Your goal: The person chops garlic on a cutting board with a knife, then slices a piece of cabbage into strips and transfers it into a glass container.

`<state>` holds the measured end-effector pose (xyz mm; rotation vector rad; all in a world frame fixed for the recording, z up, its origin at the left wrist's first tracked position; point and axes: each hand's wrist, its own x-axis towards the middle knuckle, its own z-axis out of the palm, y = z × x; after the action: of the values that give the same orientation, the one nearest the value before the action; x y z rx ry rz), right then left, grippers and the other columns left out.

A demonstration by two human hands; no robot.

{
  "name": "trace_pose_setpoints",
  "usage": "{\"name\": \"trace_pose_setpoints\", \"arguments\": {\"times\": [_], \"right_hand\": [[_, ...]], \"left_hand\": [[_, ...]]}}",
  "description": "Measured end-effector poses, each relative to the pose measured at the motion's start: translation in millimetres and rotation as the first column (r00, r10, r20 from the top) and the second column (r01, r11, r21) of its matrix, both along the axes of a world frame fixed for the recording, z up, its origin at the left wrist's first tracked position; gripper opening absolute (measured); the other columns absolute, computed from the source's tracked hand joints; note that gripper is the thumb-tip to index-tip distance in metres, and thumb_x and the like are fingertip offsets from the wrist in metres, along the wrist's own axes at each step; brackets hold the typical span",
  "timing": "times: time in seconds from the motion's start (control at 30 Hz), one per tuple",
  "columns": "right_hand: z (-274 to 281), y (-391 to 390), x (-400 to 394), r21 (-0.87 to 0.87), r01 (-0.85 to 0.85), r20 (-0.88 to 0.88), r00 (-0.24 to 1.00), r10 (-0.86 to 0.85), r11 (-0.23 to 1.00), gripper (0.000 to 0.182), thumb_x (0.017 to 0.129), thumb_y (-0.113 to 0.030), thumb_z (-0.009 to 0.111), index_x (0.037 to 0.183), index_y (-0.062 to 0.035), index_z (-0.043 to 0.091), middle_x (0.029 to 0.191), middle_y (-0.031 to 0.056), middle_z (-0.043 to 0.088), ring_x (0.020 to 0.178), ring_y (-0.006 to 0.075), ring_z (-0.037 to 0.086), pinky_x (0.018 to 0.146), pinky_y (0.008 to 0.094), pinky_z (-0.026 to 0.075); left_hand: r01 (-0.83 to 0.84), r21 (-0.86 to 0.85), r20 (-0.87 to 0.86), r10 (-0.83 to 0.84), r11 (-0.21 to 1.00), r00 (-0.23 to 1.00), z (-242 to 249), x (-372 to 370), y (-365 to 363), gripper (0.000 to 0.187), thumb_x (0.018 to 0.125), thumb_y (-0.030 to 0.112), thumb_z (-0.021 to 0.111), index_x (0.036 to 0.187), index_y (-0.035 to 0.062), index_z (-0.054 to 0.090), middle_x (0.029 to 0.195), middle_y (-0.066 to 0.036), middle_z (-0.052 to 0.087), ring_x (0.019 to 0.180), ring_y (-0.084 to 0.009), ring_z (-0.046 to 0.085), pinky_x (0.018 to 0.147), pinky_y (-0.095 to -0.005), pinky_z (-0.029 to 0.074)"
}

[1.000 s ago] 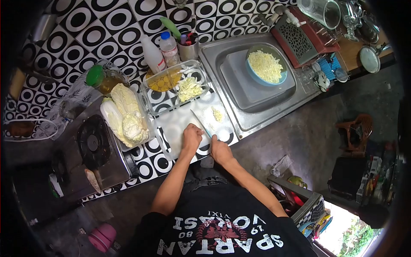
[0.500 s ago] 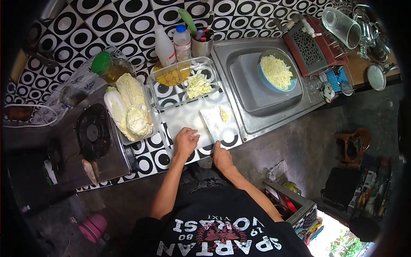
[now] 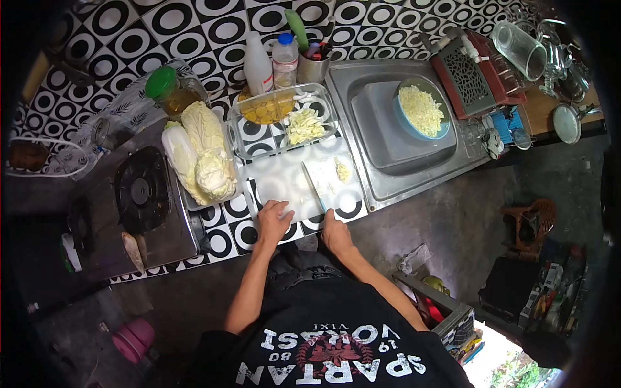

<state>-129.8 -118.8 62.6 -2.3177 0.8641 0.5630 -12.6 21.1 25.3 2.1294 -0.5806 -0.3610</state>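
Down at six o'clock, the black shirt (image 3: pixel 323 307) carries the lettering, turned upside down to the camera! Around the red emblem (image 3: pixel 332 354): big white SPARTAN at six o'clock, and at twelve what looks like VOKASI, middle letter partly obscured. There's 19 at two o'clock, 80 at nine, and above, tiny letters that seem to read VIXI. Up near eleven o'clock, the white bottle (image 3: pixel 257 64) and blue-capped bottle (image 3: pixel 284 63) show red print, too small to read.

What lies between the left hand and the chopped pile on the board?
The knife, held in the right hand, as the head view shows.
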Motion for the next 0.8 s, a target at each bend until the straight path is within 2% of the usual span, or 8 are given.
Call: {"name": "trace_pose_setpoints", "arguments": {"times": [0.13,0.2,0.33,0.37,0.5,0.57,0.73,0.8], "right_hand": [[-7,-10,1,0.007,0.02,0.032,0.999,-0.02,1.0,0.027,0.082,-0.006,0.044,0.107,0.002,0.036,0.082,0.034,0.059,0.085,0.0482,0.058,0.075,0.0525,0.047],[-3,-17,3,-0.029,0.0,0.065,0.998,0.002,1.0,0.027,0.08,-0.008,0.053,0.098,0.0004,0.035,0.078,0.0325,0.059,0.081,0.0494,0.058,0.072,0.0539,0.046],[38,-14,16,-0.018,-0.04,0.039,0.998,0.041,0.999,0.027,0.08,-0.008,0.051,0.1,0.0013,0.036,0.081,0.034,0.059,0.084,0.0504,0.057,0.074,0.0527,0.046],[28,-12,15,-0.037,-0.055,0.021,0.998,0.056,0.998,0.031,0.082,-0.008,0.048,0.109,0.0023,0.038,0.085,0.0315,0.06,0.086,0.0465,0.059,0.074,0.0503,0.048],[-2,1,4,-0.032,0.032,-0.002,0.999,-0.032,0.999,0.033,0.081,-0.008,0.05,0.11,0.0022,0.036,0.085,0.0325,0.06,0.086,0.047,0.059,0.076,0.0508,0.047],[-6,-3,5,-0.048,0.014,0.004,1.0,-0.013,0.999,0.032,0.082,-0.008,0.048,0.109,0.0026,0.037,0.085,0.0323,0.06,0.086,0.047,0.059,0.076,0.0508,0.047],[41,-16,17,-0.045,-0.053,-0.021,0.998,0.052,0.998,0.031,0.083,-0.008,0.046,0.11,0.0059,0.039,0.087,0.0331,0.059,0.089,0.0473,0.058,0.078,0.0501,0.047],[33,-9,13,-0.063,-0.041,0.062,0.997,0.044,0.997,0.028,0.08,-0.008,0.047,0.102,0.0058,0.039,0.08,0.0341,0.058,0.082,0.0504,0.057,0.074,0.052,0.047]], "left_hand": [[0.052,-0.023,-0.004,-0.052,0.998,0.999,-4,-2,-11,0.03,0.065,0.01,0.076,0.094,0.0034,0.068,0.081,-0.011,0.061,0.067,-0.0204,0.059,0.063,-0.0302,0.049],[0.059,-0.023,-0.04,-0.06,0.998,0.997,-7,-5,-22,0.03,0.066,0.01,0.076,0.094,0.0019,0.067,0.08,-0.011,0.062,0.066,-0.0208,0.06,0.062,-0.031,0.049],[0.087,-0.077,-0.207,-0.101,0.993,0.973,0,-9,-41,0.029,0.069,0.008,0.072,0.096,-0.0001,0.066,0.085,-0.014,0.064,0.072,-0.0217,0.064,0.067,-0.0297,0.052],[0.065,-0.101,-0.276,-0.091,0.993,0.957,3,-10,-44,0.029,0.07,0.006,0.071,0.098,-0.0005,0.066,0.086,-0.013,0.065,0.074,-0.0201,0.064,0.069,-0.0286,0.052],[-0.104,-0.258,-0.432,-0.018,0.961,0.901,-2,-11,-35,0.027,0.077,0.005,0.066,0.104,-0.0005,0.063,0.093,-0.01,0.066,0.08,-0.0134,0.063,0.074,-0.0249,0.051],[-0.126,-0.25,-0.428,0.007,0.96,0.904,-1,-4,-22,0.027,0.078,0.005,0.065,0.105,-0.001,0.063,0.093,-0.01,0.066,0.081,-0.0134,0.063,0.074,-0.0249,0.05],[-0.221,-0.23,-0.484,0.085,0.948,0.871,-4,-3,9,0.026,0.078,0.001,0.063,0.104,-0.0029,0.062,0.092,-0.013,0.067,0.082,-0.0147,0.064,0.075,-0.0244,0.051],[-0.234,-0.246,-0.495,0.085,0.941,0.865,1,-5,14,0.026,0.079,0.002,0.063,0.104,-0.0029,0.062,0.092,-0.013,0.066,0.081,-0.0144,0.064,0.074,-0.0241,0.05]]}}
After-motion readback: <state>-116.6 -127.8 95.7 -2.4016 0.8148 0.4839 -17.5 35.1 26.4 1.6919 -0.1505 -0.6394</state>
